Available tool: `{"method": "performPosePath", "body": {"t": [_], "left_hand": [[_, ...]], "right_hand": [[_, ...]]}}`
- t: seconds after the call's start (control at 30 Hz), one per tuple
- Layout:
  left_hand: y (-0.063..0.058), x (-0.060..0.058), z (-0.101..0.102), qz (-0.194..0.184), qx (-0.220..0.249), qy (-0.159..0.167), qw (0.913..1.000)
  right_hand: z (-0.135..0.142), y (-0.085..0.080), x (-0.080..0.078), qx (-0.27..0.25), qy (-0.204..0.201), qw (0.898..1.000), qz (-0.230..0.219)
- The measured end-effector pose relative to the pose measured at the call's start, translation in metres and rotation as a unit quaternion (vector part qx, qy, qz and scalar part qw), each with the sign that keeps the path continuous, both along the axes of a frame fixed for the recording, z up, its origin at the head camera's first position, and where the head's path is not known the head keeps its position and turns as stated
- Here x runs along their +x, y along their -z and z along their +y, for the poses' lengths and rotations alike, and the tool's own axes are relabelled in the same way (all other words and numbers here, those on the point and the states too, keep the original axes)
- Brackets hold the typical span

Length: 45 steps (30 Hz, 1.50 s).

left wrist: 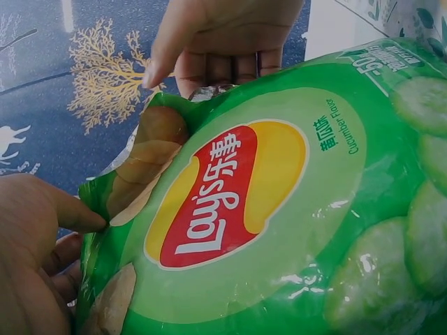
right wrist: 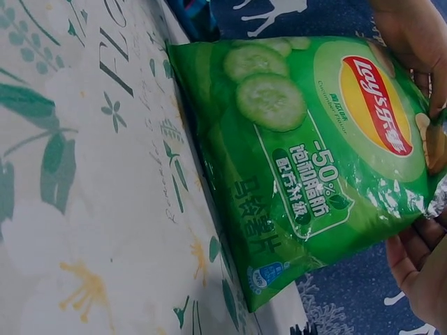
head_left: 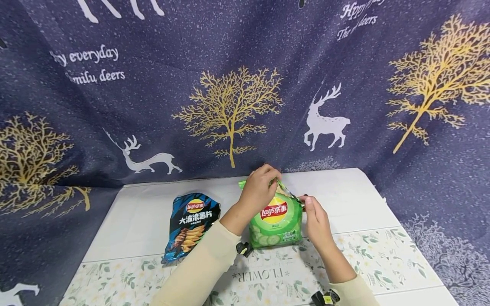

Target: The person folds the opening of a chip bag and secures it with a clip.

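A green bag of Lay's cucumber-flavor potato chips [head_left: 269,231] stands on the table, its front facing me. My left hand [head_left: 260,187] pinches its top edge on the left side; in the left wrist view, that hand [left wrist: 35,251] has thumb and fingers on either side of the film. My right hand [head_left: 317,219] grips the upper right corner, and the right wrist view shows this hand [right wrist: 422,269] with fingers curled behind the bag. Silver lining [right wrist: 438,199] shows along the crumpled top edge near the right hand. The bag hides some of the right fingertips.
To the left, a blue and black bag of Lay's chips [head_left: 191,225] lies flat on the table. The white table [head_left: 130,221] carries a floral cloth strip [head_left: 115,276] along its front. Behind it hangs a dark blue curtain [head_left: 153,110] with trees and deer.
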State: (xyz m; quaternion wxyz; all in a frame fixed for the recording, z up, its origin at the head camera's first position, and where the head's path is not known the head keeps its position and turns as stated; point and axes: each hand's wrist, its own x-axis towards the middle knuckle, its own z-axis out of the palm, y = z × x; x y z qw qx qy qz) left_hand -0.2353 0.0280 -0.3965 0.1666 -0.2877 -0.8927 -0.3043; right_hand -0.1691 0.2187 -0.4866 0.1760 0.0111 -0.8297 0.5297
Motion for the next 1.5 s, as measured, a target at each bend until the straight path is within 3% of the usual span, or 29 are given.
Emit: {"method": "performPosePath", "body": {"t": [1.03, 1.5], "left_hand": [[-0.003, 0.001, 0.000, 0.002, 0.011, 0.018, 0.9998], [-0.003, 0.000, -0.001, -0.020, 0.014, 0.015, 0.9996]], "right_hand": [[0.004, 0.008, -0.002, 0.001, 0.004, 0.998, -0.057], [0.004, 0.009, -0.002, -0.017, -0.021, 0.999, -0.045]]}}
